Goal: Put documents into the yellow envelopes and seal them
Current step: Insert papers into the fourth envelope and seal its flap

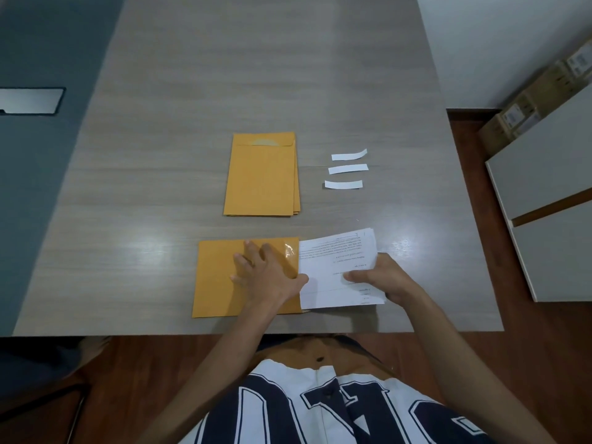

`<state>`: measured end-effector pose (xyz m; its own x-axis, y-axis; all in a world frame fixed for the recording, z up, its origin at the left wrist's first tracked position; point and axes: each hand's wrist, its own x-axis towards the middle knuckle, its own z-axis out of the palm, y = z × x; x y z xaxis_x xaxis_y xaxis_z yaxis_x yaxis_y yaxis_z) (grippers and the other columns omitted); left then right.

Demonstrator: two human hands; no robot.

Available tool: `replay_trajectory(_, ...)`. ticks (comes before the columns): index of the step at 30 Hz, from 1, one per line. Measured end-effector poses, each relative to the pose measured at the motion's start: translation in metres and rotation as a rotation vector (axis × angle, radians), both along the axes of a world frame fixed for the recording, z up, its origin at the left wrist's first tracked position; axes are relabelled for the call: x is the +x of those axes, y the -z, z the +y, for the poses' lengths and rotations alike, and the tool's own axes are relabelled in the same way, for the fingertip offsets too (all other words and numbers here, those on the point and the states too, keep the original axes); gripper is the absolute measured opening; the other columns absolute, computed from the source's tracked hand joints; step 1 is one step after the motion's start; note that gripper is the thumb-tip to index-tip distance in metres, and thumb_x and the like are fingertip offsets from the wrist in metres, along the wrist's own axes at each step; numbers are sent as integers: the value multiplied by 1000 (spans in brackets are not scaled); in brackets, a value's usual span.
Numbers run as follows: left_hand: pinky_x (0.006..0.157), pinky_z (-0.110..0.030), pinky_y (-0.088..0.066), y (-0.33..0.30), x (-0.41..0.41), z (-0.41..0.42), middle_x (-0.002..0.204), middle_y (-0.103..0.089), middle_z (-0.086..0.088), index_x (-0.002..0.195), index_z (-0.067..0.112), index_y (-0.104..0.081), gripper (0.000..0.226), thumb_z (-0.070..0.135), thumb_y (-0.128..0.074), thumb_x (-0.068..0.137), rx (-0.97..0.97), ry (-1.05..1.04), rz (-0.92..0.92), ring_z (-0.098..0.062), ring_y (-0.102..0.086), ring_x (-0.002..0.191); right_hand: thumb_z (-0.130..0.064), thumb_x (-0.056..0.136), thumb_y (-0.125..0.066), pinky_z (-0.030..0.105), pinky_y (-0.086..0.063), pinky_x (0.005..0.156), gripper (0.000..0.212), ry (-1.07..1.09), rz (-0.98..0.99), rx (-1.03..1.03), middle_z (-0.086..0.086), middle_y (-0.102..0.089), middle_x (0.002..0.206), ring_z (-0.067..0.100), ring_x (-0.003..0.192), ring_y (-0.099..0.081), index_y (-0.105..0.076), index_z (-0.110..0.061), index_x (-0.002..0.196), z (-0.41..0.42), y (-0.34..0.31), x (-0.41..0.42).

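Note:
A yellow envelope [217,283] lies sideways near the table's front edge, its mouth facing right. My left hand [266,274] rests on it with fingers spread, the thumb at the mouth's edge. A sheaf of printed white documents [333,261] sticks out of the mouth to the right. My right hand [381,277] grips the documents at their right side, thumb on top. A stack of yellow envelopes [262,177] lies further back at mid-table.
Three white paper strips [347,169] lie to the right of the envelope stack. The grey wooden table [160,155] ends just before my body. A white cabinet [544,193] and cardboard boxes [538,100] stand on the right.

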<state>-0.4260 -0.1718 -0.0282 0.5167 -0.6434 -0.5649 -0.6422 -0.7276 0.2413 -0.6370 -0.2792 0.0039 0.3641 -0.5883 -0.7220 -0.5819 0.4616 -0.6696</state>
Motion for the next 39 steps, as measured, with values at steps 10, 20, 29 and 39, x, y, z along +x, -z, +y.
replay_trajectory(10,118,-59,-1,-13,39,11,159,24,-10,150,30,18,148,76,-77,47,-28,603,-110,-35,22,146,-26,71,-86,29,-56,79,41,60,94,-119,-9,-71,105,12,95,-67,-69,-21,108,10,13,20)
replay_trajectory(20,117,-58,-9,-9,50,10,159,0,-20,144,37,32,158,69,-83,41,-91,779,-154,-38,6,148,-14,89,-67,34,-54,84,23,80,108,-119,0,-69,116,18,99,-65,-67,-15,112,18,17,34)
replay_trajectory(29,114,-66,-8,-17,39,6,159,1,-14,143,41,32,152,66,-83,48,-124,756,-86,-41,7,147,-24,88,-65,39,-56,84,15,-23,168,-209,-1,-71,104,18,96,-66,-67,-21,102,20,10,59)
replay_trajectory(39,115,-64,-11,-22,30,6,157,-5,-17,144,41,31,150,64,-84,49,-169,770,-44,-39,2,147,-9,90,-65,28,-57,54,11,70,115,-26,11,-70,86,22,75,-70,-68,-1,98,17,1,64)
